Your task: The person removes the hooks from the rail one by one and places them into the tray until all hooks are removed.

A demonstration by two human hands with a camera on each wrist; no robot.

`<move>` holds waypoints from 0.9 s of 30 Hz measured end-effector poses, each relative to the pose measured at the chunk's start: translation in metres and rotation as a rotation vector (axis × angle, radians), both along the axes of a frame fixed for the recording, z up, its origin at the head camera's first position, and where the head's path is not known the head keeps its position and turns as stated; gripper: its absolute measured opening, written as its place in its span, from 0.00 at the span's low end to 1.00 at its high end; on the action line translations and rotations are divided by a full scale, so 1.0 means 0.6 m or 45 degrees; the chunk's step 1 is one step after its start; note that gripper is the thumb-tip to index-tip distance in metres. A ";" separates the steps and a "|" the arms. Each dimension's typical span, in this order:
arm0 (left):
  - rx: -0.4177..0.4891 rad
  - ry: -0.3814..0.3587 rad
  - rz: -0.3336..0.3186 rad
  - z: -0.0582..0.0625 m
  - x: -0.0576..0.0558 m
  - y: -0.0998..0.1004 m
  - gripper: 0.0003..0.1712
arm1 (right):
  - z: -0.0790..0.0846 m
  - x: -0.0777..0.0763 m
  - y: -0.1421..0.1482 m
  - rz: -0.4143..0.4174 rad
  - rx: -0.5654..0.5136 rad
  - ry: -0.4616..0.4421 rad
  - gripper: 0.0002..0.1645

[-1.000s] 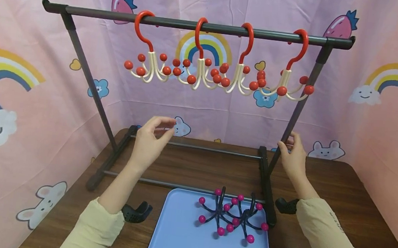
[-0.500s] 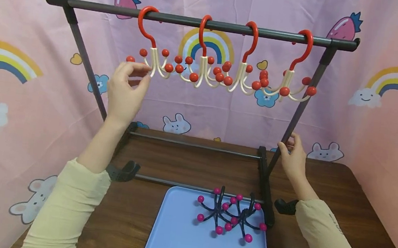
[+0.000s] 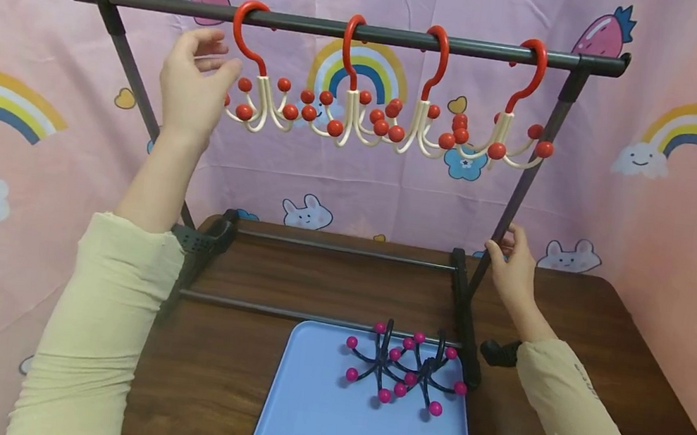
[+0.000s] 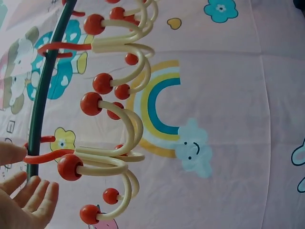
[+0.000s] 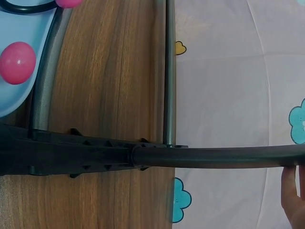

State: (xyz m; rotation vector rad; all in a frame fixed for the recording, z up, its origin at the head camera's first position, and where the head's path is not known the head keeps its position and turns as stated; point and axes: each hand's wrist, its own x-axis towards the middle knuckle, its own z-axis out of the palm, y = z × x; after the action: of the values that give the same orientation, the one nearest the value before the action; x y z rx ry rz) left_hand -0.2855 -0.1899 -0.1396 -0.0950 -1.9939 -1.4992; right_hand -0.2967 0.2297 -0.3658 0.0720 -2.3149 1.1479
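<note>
A black clothes rack [image 3: 318, 25] stands on the table, with several red-and-cream claw hangers hanging from its top rail. My left hand [image 3: 192, 91] is raised beside the leftmost claw hanger [image 3: 262, 98], fingers loosely bent and parted. In the left wrist view, the thumb of that left hand [image 4: 31, 202] is by the red hook at the rail, and nothing is visibly gripped. Low on the rack's right upright [image 3: 520, 186], my right hand [image 3: 516, 274] holds the pole between thumb and fingers. The right wrist view shows only some fingers [image 5: 289, 191] against the pole.
A blue tray [image 3: 315, 412] lies on the wooden table [image 3: 210, 380] at the front. Two black claw hangers [image 3: 381, 363] with pink balls rest at the tray's right side, close to the rack's foot [image 3: 466, 336]. Patterned cloth [image 3: 340, 174] encloses the table behind and at the sides.
My left hand has risen from low in front of the rack, moving up and left to the leftmost hanger near the rail. The right hand stays on the upright.
</note>
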 end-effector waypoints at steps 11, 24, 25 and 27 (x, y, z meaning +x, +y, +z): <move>0.078 -0.185 -0.058 0.016 -0.032 0.004 0.15 | 0.001 -0.006 -0.001 0.010 0.016 -0.024 0.23; 0.311 -0.003 -0.203 0.021 -0.033 0.016 0.10 | 0.001 -0.012 0.003 -0.003 0.013 -0.010 0.19; 0.327 0.023 -0.210 0.021 -0.033 0.016 0.09 | 0.000 -0.012 0.003 -0.003 0.011 -0.016 0.19; 0.349 0.061 -0.213 0.019 -0.032 0.017 0.09 | -0.002 -0.009 0.004 -0.003 0.009 -0.028 0.20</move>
State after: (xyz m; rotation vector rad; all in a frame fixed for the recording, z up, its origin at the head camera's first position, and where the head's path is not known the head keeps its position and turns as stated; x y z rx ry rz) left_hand -0.3047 -0.1798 -0.1284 -0.1845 -1.7600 -1.8452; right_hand -0.3024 0.2320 -0.3671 0.0602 -2.3377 1.1445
